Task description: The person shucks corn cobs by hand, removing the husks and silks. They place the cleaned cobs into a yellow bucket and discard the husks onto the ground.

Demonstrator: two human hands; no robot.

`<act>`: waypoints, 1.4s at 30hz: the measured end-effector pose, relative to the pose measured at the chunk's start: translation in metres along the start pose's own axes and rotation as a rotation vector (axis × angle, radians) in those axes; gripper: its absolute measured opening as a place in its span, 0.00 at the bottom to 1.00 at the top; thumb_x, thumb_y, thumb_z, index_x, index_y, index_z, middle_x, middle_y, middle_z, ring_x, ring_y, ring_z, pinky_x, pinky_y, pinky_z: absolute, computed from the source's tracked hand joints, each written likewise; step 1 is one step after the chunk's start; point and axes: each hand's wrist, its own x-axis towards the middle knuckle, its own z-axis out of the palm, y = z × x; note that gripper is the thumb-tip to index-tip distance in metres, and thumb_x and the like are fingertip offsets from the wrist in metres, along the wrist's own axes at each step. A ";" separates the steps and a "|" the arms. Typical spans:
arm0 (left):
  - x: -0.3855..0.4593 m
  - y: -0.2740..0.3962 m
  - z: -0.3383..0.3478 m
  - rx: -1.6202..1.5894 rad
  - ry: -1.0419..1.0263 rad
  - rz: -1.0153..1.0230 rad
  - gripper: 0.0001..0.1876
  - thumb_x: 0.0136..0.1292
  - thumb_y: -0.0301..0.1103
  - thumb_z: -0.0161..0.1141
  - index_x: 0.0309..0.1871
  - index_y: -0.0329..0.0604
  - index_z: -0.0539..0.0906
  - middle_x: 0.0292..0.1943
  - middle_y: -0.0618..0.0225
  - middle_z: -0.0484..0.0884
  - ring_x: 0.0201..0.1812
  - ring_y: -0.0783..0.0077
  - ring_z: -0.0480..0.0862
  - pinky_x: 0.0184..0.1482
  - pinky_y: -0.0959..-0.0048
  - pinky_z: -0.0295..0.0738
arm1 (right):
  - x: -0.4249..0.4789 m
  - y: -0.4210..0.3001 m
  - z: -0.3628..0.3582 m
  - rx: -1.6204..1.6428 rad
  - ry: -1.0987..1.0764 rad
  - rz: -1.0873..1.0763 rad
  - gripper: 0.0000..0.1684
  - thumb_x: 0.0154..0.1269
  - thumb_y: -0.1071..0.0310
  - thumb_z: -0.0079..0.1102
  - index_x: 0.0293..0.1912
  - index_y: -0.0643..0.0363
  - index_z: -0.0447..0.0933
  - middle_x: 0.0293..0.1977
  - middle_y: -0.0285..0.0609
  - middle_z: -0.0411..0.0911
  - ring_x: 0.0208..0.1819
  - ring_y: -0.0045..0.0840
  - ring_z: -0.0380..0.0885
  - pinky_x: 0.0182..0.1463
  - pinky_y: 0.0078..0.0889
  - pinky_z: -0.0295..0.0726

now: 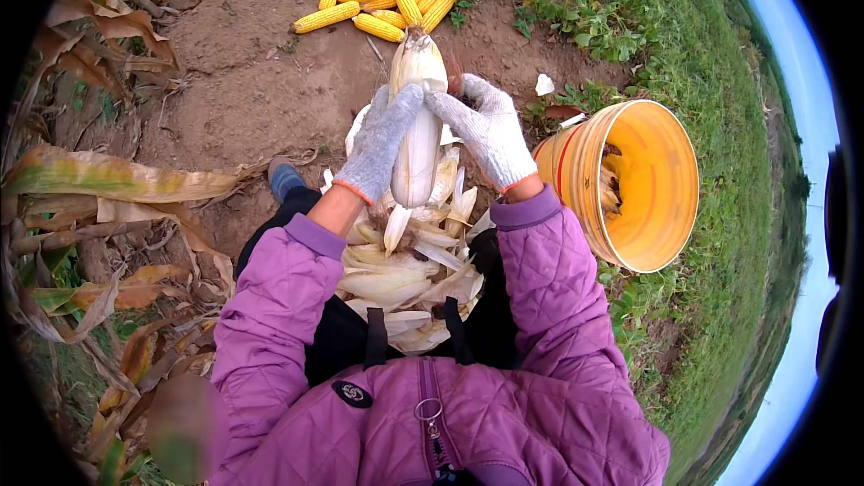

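Both my hands wear pale knit work gloves with orange cuffs. My left hand (385, 142) grips a corn ear in its pale husk (415, 162) from the left side, fingers over its front. My right hand (487, 127) is at the ear's upper right, its thumb and fingers closed on the husk near brown silk (453, 74). The ear points away from me, its dark tip at the top. Below it, loose dry husks (398, 277) lie heaped between my legs. Beyond the ear, several bare yellow corn cobs (329, 16) lie piled on the soil.
A yellow plastic bucket (685, 216) with husked ears or husk scraps inside lies tilted at my right. Dry corn stalks and leaves (121, 179) crowd the left side. Low green plants (607, 7) grow at the upper right. A white scrap (544, 85) lies on the soil.
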 end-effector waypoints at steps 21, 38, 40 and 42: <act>0.002 0.000 -0.006 0.112 -0.020 0.029 0.20 0.68 0.48 0.53 0.52 0.40 0.74 0.44 0.66 0.77 0.42 0.76 0.76 0.44 0.74 0.73 | -0.005 0.001 0.006 -0.040 -0.051 -0.045 0.15 0.59 0.66 0.64 0.44 0.64 0.77 0.35 0.34 0.78 0.37 0.12 0.73 0.42 0.20 0.75; 0.006 -0.001 -0.016 -0.549 -0.160 -0.318 0.25 0.69 0.54 0.51 0.56 0.42 0.75 0.41 0.65 0.82 0.40 0.72 0.83 0.42 0.75 0.80 | -0.013 -0.002 0.023 -0.680 -0.376 -0.558 0.13 0.57 0.75 0.61 0.45 0.63 0.76 0.38 0.34 0.77 0.43 0.17 0.74 0.49 0.22 0.74; 0.002 0.007 -0.005 -0.467 -0.101 -0.260 0.25 0.68 0.55 0.51 0.55 0.43 0.76 0.39 0.64 0.82 0.39 0.71 0.83 0.42 0.73 0.80 | -0.010 0.011 0.022 -0.239 -0.199 -0.335 0.11 0.57 0.72 0.61 0.42 0.62 0.77 0.33 0.35 0.75 0.38 0.19 0.75 0.44 0.24 0.75; 0.000 0.009 0.000 -0.503 -0.046 -0.251 0.24 0.67 0.53 0.53 0.56 0.44 0.75 0.39 0.65 0.82 0.38 0.71 0.83 0.42 0.72 0.80 | -0.011 0.005 0.021 0.011 -0.060 -0.178 0.11 0.58 0.71 0.62 0.42 0.62 0.77 0.32 0.37 0.74 0.37 0.20 0.75 0.42 0.25 0.75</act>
